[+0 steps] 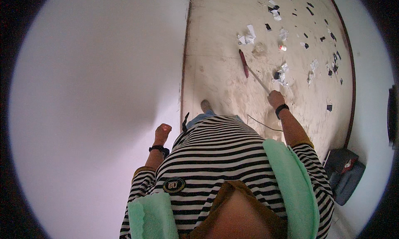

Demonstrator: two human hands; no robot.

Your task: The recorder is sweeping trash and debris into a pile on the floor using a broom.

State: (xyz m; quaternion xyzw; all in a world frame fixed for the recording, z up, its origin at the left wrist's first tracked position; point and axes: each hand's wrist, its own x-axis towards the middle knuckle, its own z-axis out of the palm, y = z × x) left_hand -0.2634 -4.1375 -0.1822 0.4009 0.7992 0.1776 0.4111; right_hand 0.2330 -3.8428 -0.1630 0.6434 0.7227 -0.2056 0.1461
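Observation:
My right hand (276, 99) is closed around the pale handle (260, 81) of a long-handled floor sweeper. Its narrow dark red head (243, 63) rests on the floor ahead; whether it is a broom or a squeegee I cannot tell. Close to the white wall, my left hand (162, 133) hangs beside my body with its fingers curled, and nothing shows in it. Scraps of white paper and plastic (247, 36) lie just beyond the red head. More crumpled clear plastic with a black piece (283, 74) is to the right of the handle.
Dirty beige floor (215, 70) runs between the left wall (93, 83) and the right wall (369, 92). Black scraps (333, 67) and a small red-and-white item (282, 47) litter it. A thin cable (265, 124) lies near me. Dark bags or cases (344, 173) stand at the right.

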